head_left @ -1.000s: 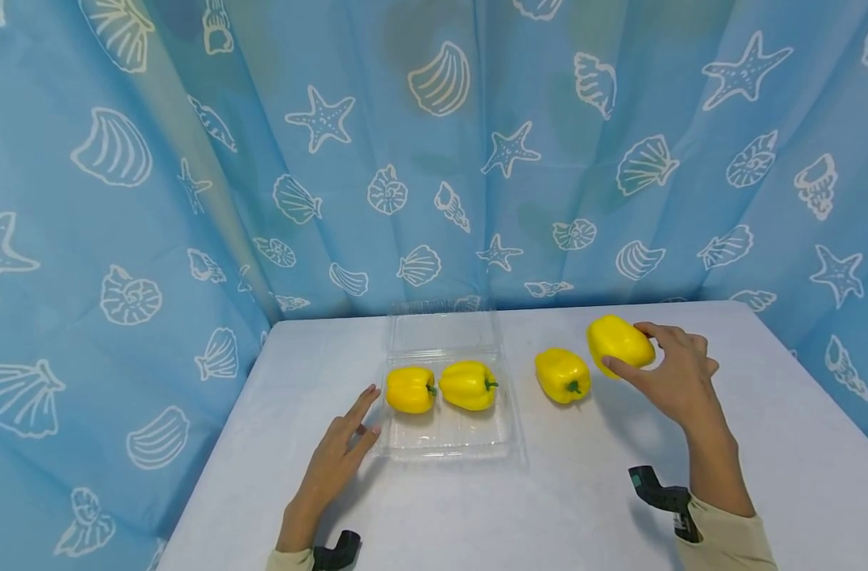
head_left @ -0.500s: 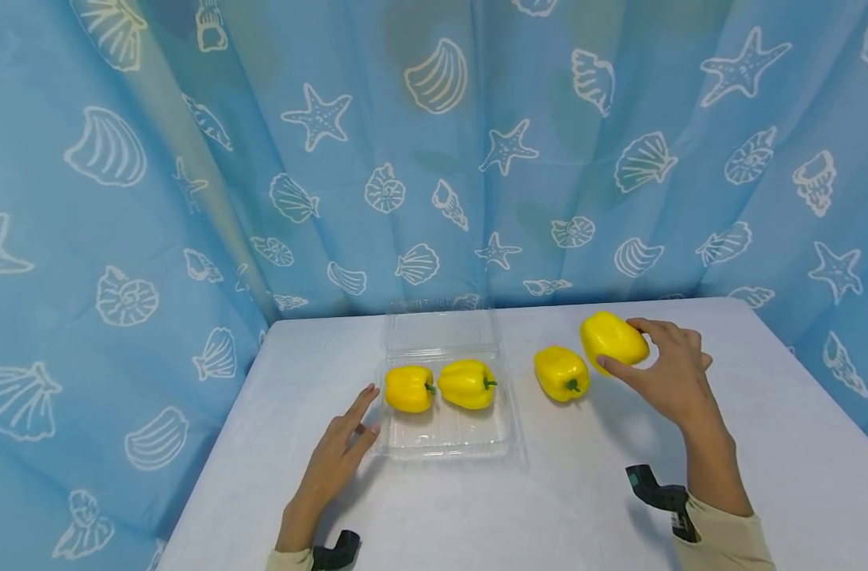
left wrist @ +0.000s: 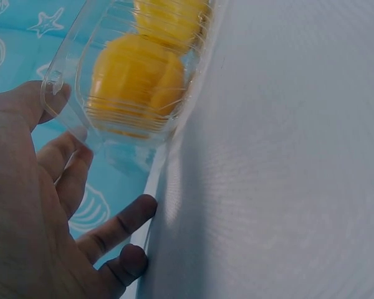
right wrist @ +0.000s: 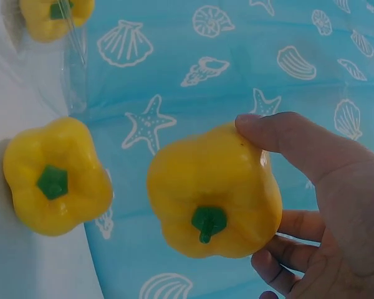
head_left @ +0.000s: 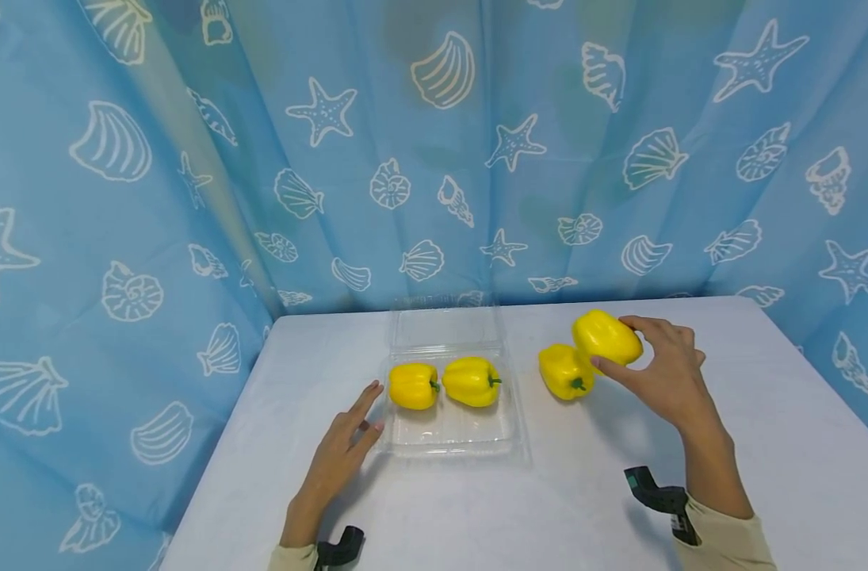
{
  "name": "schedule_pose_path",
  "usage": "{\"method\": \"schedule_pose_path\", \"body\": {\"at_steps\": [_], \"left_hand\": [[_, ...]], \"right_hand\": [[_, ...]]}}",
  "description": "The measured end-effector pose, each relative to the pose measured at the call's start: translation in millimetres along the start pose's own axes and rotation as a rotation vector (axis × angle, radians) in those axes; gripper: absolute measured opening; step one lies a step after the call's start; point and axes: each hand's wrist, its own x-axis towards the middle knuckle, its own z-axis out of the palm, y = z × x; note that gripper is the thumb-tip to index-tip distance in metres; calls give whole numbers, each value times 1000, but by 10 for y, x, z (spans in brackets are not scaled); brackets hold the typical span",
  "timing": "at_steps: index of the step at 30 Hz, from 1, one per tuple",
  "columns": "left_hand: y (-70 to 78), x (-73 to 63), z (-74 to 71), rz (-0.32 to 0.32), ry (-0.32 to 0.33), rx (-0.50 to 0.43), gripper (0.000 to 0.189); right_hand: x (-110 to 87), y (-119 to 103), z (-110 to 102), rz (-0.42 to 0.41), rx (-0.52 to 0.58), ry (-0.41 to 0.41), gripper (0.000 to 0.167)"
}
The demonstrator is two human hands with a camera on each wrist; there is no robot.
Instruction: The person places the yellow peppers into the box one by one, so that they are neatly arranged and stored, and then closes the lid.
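My right hand (head_left: 665, 369) holds a yellow bell pepper (head_left: 606, 337) between thumb and fingers, raised over the right half of the table. In the right wrist view its green stem (right wrist: 209, 221) faces the camera. Just left of it another yellow bell pepper (head_left: 565, 371) lies on the cloth, partly overlapped in the head view. A clear plastic clamshell box (head_left: 448, 436) stands mid-table with its lid (head_left: 444, 327) folded back. Two yellow peppers, one left (head_left: 413, 386) and one right (head_left: 472, 381), lie inside. My left hand (head_left: 337, 456) rests at the box's left edge, fingers spread, fingertips at the rim (left wrist: 65, 115).
A white cloth covers the table (head_left: 548, 507). Behind it and along its left hangs a blue curtain (head_left: 376, 159) with shell and starfish prints. Each wrist carries a black camera mount, the right one (head_left: 655, 496) and the left one (head_left: 341, 547).
My right hand has moved slightly left with the raised pepper, which now overlaps the pepper on the cloth in the head view. The left hand stays at the box.
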Motion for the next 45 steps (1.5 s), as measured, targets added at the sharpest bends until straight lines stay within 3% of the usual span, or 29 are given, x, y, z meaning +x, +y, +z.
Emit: {"method": "schedule_pose_path", "body": {"at_steps": [28, 45], "left_hand": [[-4, -30, -15, 20, 0, -2, 57], [12, -1, -38, -2, -11, -9, 57]], "right_hand": [[-32, -249, 186, -137, 49, -38, 75], [8, -390, 284, -181, 52, -54, 75]]}}
